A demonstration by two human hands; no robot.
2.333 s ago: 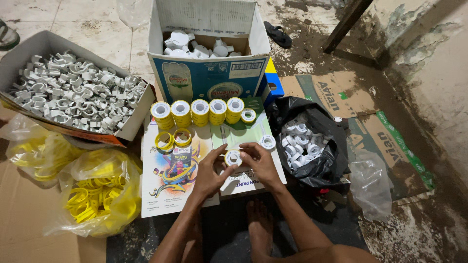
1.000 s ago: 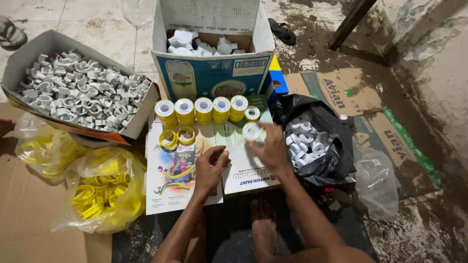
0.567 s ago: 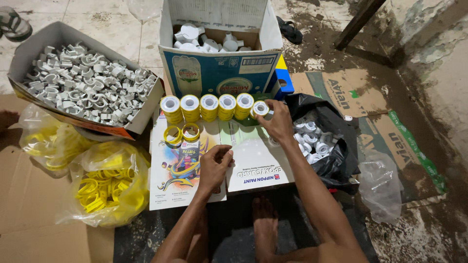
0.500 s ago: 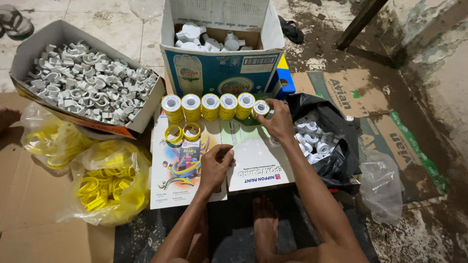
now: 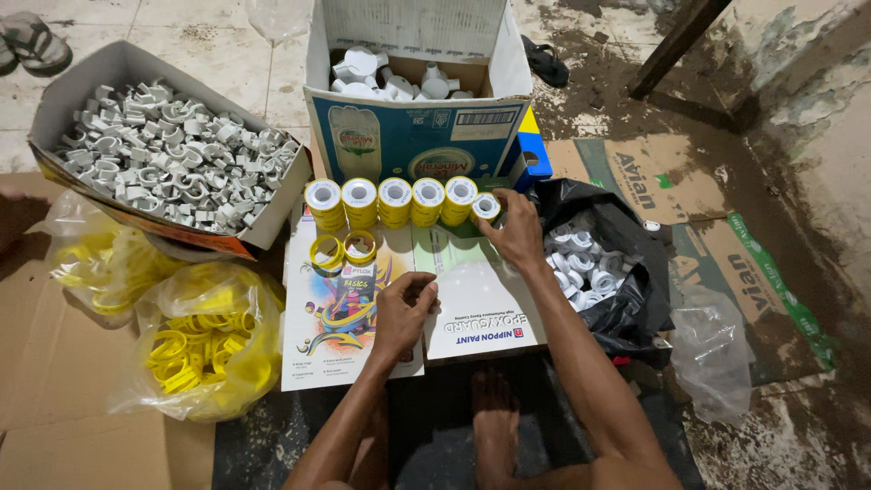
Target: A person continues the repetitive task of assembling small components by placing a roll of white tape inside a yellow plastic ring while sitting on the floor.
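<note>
My right hand [image 5: 519, 234] has its fingers closed on a small roll [image 5: 486, 207] at the right end of the yellow row [image 5: 390, 201]. My left hand [image 5: 404, 307], curled loosely and empty, rests nearer me.

Right hand [image 5: 515, 234] is reaching forward, fingertips touching a small white roll [image 5: 485, 207] at the right end of a row of yellow stacks [image 5: 392, 201]. Left hand [image 5: 404, 307] is resting loosely curled on a printed sheet [image 5: 472, 308]. Two yellow rings [image 5: 343, 249] are lying just before the row. A black bag [image 5: 626, 272] of white rolls is sitting right of the hand; a box [image 5: 118, 73] of white clips is lying far left.
</note>
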